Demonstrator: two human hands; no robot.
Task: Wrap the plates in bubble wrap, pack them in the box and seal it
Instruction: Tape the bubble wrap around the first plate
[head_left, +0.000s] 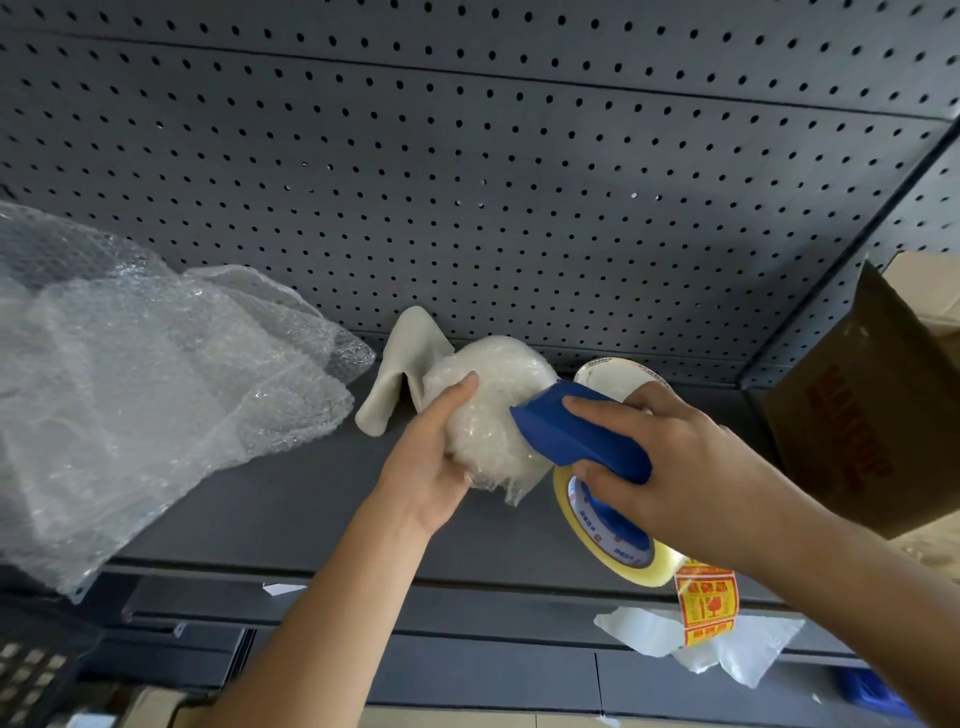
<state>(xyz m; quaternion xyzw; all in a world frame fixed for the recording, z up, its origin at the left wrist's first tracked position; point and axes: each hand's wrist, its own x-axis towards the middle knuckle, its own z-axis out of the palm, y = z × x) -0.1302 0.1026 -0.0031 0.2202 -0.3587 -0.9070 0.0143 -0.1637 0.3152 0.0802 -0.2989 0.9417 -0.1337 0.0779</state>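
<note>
A round bundle wrapped in bubble wrap stands on edge on the dark shelf. My left hand grips its lower left side, thumb on top. My right hand grips the blue tape dispenser, whose front edge lies against the bundle. A roll of clear tape sits in the dispenser below my hand. A cardboard box with red lettering stands open at the right. What is inside the bundle is hidden.
A large loose heap of bubble wrap covers the shelf's left. A grey cloth lies behind the bundle, a second tape roll behind my right hand. Yellow-red fragile stickers hang at the shelf's front. Pegboard backs the shelf.
</note>
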